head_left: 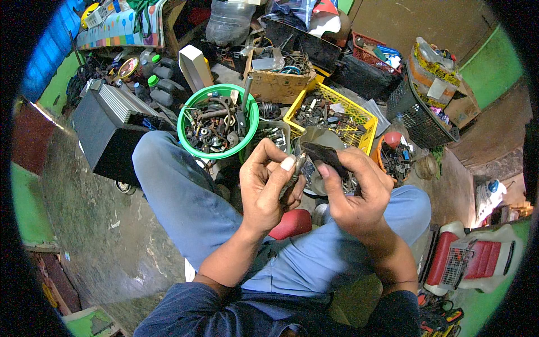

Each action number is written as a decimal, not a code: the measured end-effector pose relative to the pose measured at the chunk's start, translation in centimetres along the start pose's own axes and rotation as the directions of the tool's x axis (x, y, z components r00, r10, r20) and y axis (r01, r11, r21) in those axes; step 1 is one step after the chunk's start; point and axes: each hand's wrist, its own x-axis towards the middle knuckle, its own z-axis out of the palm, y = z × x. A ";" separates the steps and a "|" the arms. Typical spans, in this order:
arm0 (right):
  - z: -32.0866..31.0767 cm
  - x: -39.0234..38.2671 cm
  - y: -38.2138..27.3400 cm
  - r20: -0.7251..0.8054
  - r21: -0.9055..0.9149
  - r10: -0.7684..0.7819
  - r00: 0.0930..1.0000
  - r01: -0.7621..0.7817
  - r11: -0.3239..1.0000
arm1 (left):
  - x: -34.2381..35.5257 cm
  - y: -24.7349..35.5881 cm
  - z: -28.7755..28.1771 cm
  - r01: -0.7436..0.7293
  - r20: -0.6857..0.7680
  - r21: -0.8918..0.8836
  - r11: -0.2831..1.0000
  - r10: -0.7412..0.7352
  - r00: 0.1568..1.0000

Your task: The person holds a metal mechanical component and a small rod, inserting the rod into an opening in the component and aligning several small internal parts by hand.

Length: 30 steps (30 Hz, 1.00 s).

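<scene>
In my left hand (266, 188) a small threaded metal piece, which looks like a spark plug (301, 163), is pinched between thumb and fingers, its tip pointing up. My right hand (359, 196) grips a dark, bent, flexible sheet that looks like sandpaper (325, 155), its edge close beside the spark plug's tip. Whether the two touch I cannot tell. Both hands are raised between my knees. Behind them is a grey tray (271, 130) of small metal parts, partly hidden by the hands.
A green basin (185, 143) full of metal parts stands beyond my left knee. A yellow crate (368, 126) of parts and a cardboard box (275, 84) lie ahead. At left stands a black case (106, 146); at right, a black basket (418, 115) and an orange tub (384, 163).
</scene>
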 end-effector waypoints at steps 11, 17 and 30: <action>0.2 -0.2 -0.1 0.013 0.038 0.048 0.999 -0.048 0.998 | -0.2 0.2 0.1 -0.026 -0.035 0.101 0.995 0.030 0.999; 0.1 -0.2 0.1 0.017 0.041 0.029 0.999 -0.030 0.999 | -0.2 0.2 0.1 -0.041 -0.044 0.118 0.992 0.047 0.998; 0.0 -0.1 0.2 0.052 0.022 -0.024 0.998 0.023 0.999 | -0.2 0.1 0.1 -0.042 -0.055 0.138 0.990 0.050 0.997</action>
